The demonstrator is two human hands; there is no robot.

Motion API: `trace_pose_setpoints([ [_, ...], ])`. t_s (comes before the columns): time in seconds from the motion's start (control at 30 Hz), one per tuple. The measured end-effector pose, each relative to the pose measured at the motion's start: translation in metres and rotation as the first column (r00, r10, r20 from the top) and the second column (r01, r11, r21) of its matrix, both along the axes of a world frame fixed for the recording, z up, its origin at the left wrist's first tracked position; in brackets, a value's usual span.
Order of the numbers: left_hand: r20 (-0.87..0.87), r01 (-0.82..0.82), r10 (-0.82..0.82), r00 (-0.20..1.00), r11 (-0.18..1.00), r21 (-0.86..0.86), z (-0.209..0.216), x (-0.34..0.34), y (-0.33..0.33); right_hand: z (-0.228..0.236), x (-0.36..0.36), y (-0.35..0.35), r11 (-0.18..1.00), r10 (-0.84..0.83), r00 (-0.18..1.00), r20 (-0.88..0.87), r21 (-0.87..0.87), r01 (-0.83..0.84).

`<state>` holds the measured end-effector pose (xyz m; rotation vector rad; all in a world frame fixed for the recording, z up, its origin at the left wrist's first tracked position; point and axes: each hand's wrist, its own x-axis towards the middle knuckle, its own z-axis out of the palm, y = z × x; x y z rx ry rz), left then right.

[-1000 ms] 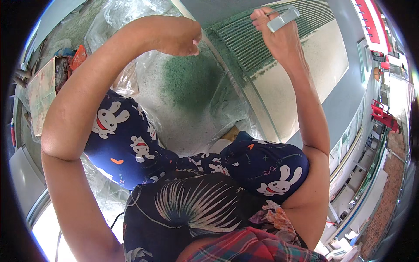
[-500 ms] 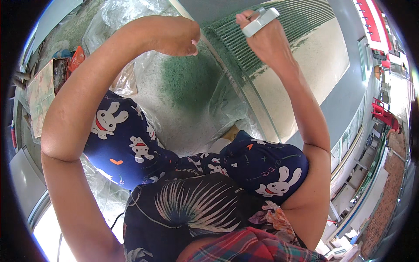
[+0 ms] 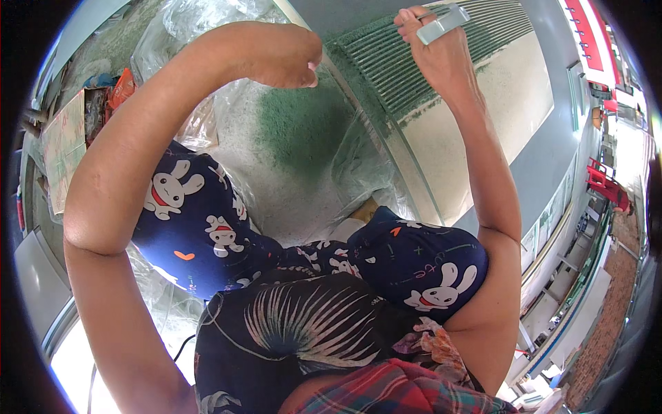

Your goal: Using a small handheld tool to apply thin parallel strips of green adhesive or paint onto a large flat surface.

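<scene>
My right hand (image 3: 445, 58) is closed around a pale grey, flat-sided tool (image 3: 443, 25) with a slot in it. It is over the far part of a panel (image 3: 483, 110), where dark green parallel ridges (image 3: 400, 69) cover a cream surface. What the tool's working end looks like is hidden by the hand. My left hand (image 3: 289, 58) is bent inward and curled beside the panel's raised left edge (image 3: 358, 103). Its fingers are mostly out of sight beneath it, so whatever they grip does not show.
Green powder (image 3: 303, 124) lies on the pale floor between my knees and the panel. Crumpled clear plastic sheeting (image 3: 172, 41) spreads at the far left, near a cardboard box (image 3: 65, 152). A red chair (image 3: 605, 185) stands far off at the right.
My right hand has shifted to the right and slightly away from me, carrying the grey tool across the ridged area. The left hand has barely moved.
</scene>
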<state>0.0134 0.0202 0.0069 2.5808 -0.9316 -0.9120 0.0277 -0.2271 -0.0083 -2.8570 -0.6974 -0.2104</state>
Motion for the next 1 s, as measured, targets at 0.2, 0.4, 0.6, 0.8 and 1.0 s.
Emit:
trace_pose_setpoints([
  [0.2,0.004,0.037,-0.037,0.999,0.998,0.054,0.002,0.001,-0.006,-0.010,-0.006,0.007,0.997,-0.064,0.995,-0.074,0.040,0.067],
  [0.4,0.000,-0.023,0.023,1.000,1.000,0.016,-0.001,-0.001,-0.003,-0.026,-0.024,0.023,0.966,0.238,0.960,0.147,0.067,-0.250],
  [0.6,0.030,0.010,-0.008,1.000,0.999,-0.040,-0.009,0.002,0.001,0.007,-0.029,0.026,0.955,0.191,0.980,-0.062,0.244,-0.170],
  [0.8,0.031,0.038,-0.040,0.999,0.998,0.058,-0.002,0.002,-0.001,0.029,-0.020,-0.011,0.944,-0.120,0.969,-0.216,0.278,0.178],
  [1.0,0.053,-0.018,0.019,0.998,0.999,-0.031,-0.002,-0.004,0.002,0.019,-0.023,-0.023,0.926,-0.118,0.961,-0.249,0.321,0.197],
])
